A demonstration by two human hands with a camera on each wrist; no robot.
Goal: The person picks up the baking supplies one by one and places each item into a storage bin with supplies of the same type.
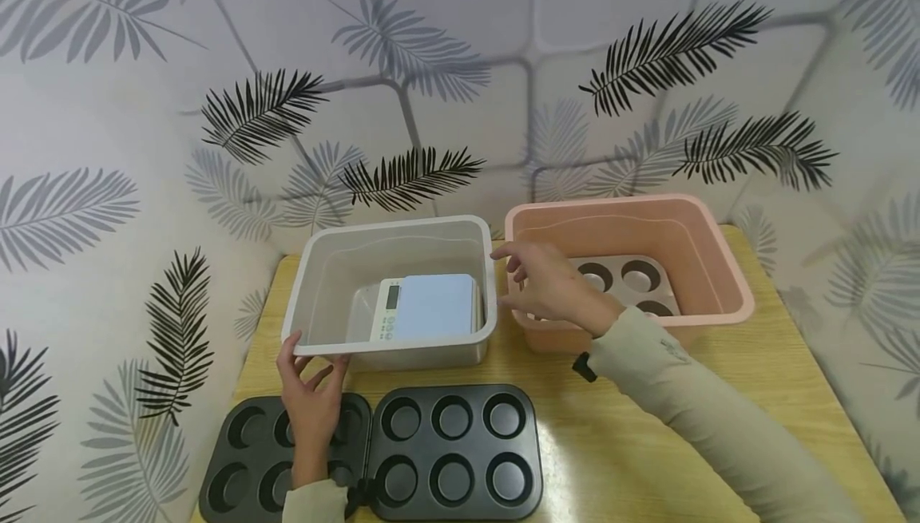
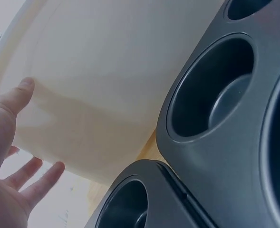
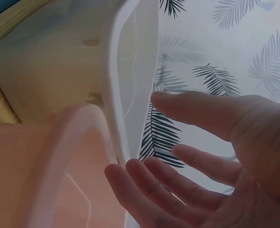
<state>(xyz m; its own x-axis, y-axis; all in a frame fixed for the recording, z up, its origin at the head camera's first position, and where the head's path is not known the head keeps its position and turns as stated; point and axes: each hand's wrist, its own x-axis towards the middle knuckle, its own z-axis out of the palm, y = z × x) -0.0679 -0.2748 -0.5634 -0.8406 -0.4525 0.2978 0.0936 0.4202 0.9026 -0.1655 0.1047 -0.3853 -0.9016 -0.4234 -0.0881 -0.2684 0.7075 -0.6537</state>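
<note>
A white plastic bin (image 1: pixel 402 247) holds a kitchen scale (image 1: pixel 437 306) with a pale top and a small display. My left hand (image 1: pixel 312 403) is at the bin's front left corner, fingers and thumb spread at the rim. The left wrist view shows the thumb (image 2: pixel 21 95) against the outer wall, with the fingers fairly straight. By the bin's right rim is my right hand (image 1: pixel 549 279), reaching over the near left part of a pink bin (image 1: pixel 625 227). Its fingers (image 3: pixel 163 185) are spread, thumb apart, close beside the white rim (image 3: pixel 112 80).
Inside the pink bin lies a light brown muffin pan (image 1: pixel 664 293). Two dark muffin pans, a left one (image 1: pixel 262 454) and a right one (image 1: pixel 427 443), lie side by side in front of the white bin. Behind the wooden table (image 1: pixel 611 443) hangs a leaf-patterned cloth (image 1: pixel 460 132).
</note>
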